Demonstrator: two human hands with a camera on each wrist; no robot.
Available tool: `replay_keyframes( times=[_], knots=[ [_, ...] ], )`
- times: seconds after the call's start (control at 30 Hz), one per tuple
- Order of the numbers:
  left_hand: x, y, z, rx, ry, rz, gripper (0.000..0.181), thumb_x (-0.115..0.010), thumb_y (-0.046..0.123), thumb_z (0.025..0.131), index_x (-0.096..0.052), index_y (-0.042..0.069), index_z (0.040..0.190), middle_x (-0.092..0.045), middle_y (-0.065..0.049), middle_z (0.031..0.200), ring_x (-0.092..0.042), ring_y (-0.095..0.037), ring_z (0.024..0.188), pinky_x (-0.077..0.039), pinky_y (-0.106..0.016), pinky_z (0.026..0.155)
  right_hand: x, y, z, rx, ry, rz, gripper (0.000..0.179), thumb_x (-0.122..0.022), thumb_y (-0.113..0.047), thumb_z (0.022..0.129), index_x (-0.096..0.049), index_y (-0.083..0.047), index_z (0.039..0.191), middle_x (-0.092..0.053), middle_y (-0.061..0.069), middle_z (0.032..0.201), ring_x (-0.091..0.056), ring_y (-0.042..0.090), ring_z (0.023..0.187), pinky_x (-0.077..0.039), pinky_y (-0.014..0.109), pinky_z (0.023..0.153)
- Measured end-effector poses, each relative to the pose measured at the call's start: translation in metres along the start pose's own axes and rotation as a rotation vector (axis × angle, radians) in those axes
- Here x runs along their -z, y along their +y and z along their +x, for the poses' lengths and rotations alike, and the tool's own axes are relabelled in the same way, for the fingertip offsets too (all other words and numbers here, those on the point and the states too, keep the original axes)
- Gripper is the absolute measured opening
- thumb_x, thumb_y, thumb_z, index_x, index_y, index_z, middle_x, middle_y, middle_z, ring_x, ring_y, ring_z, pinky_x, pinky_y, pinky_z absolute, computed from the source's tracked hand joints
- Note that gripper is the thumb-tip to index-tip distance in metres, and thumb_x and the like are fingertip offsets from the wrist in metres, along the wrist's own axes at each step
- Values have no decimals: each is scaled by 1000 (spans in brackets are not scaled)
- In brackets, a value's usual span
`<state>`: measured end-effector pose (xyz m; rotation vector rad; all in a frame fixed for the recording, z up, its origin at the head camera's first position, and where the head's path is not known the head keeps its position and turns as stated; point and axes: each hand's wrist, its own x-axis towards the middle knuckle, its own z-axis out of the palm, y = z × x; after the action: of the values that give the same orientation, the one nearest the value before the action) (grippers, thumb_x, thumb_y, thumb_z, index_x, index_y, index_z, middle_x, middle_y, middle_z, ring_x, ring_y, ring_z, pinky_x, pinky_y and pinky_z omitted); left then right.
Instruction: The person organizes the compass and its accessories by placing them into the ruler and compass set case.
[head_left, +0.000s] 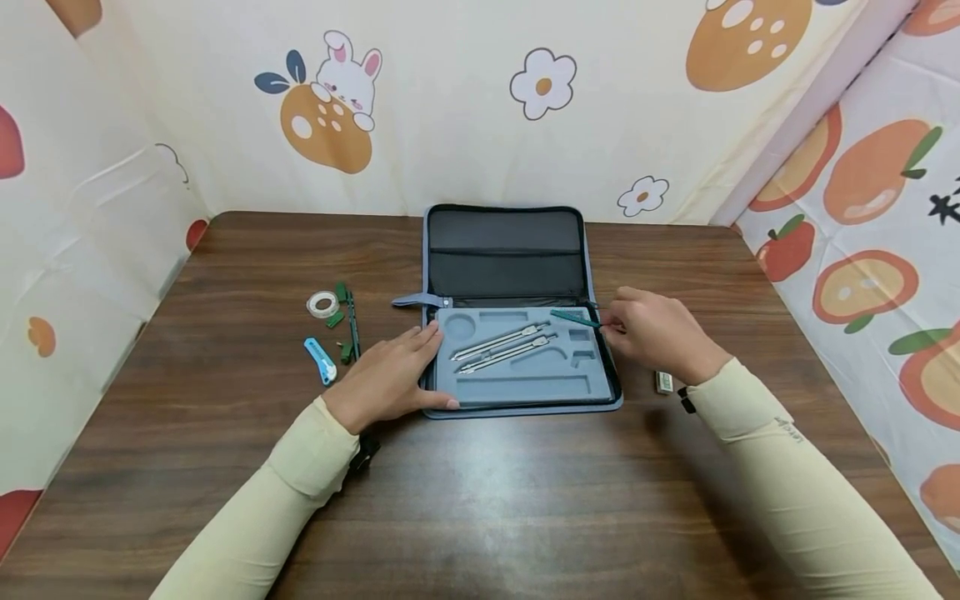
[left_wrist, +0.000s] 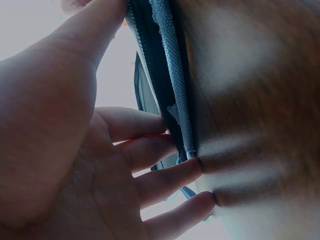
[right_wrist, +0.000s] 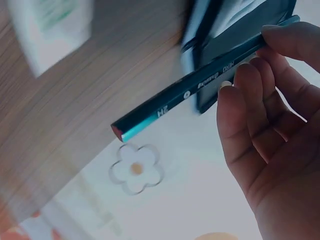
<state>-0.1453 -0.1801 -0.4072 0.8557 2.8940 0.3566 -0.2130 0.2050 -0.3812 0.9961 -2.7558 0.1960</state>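
A blue zippered case (head_left: 525, 412) lies unfolded on the table, its lid raised at the back. In its grey-blue moulded tray (head_left: 525, 389) rest two silver compass-like drawing instruments (head_left: 495, 342). My right hand (head_left: 660, 332) pinches a green pencil (head_left: 576, 317) between thumb and fingers, over the tray's right back corner. The right wrist view shows "2H" near the end of this pencil (right_wrist: 170, 102). My left hand (head_left: 393, 371) rests along the case's left side, thumb at the front edge. In the left wrist view its extended fingers (left_wrist: 167, 182) lie against the zippered edge (left_wrist: 175, 75).
Left of the case are a white tape roll (head_left: 322, 305), a blue cutter (head_left: 321, 362), a dark green pencil (head_left: 352, 325) and several small green pieces (head_left: 334, 318). A small white block (head_left: 663, 382) lies below my right hand. Patterned cloth walls (head_left: 465, 108) border the table.
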Motion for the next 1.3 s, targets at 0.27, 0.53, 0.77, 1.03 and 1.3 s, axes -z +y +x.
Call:
replay_keyframes(
  times=[0.27, 0.53, 0.77, 1.03, 1.3],
  knots=[
    [0, -1, 1, -11, 17, 5, 97, -66, 65, 87, -39, -1, 152, -34, -19, 158, -37, -36, 142, -40, -58, 104, -2, -25, 15, 116, -9, 23, 7, -74, -8, 84, -78, -12, 87, -59, -2, 83, -55, 10, 63, -47, 29, 51],
    [-3, -1, 3, -18, 8, 1, 97, -65, 66, 87, -38, 0, 153, -34, -18, 158, -37, -35, 143, -41, -57, 105, -11, -49, 16, 218, -12, 35, 9, -75, -7, 84, -76, -16, 82, -54, -4, 79, -51, 7, 61, -44, 26, 49],
    [-2, -2, 2, -9, 4, 3, 97, -65, 67, 87, -38, 0, 153, -33, -18, 159, -37, -36, 143, -40, -57, 105, -19, -78, 22, 322, 11, 30, 17, -74, -8, 84, -69, -20, 73, -47, -6, 73, -48, 8, 61, -44, 28, 50],
    [-1, -2, 1, 1, -6, 5, 99, -63, 68, 87, -36, 0, 154, -33, -18, 159, -36, -36, 143, -39, -57, 106, -29, -106, 28, 385, -1, 21, 17, -72, -13, 85, -64, -20, 71, -45, -6, 71, -49, 11, 61, -45, 30, 50],
    [0, -2, 0, 0, -2, 6, 100, -63, 69, 86, -37, 0, 154, -32, -18, 159, -36, -36, 143, -40, -56, 106, -34, -114, 29, 352, -24, 0, 22, -71, -13, 84, -58, -21, 68, -43, -6, 70, -50, 12, 61, -42, 29, 47]
  ],
)
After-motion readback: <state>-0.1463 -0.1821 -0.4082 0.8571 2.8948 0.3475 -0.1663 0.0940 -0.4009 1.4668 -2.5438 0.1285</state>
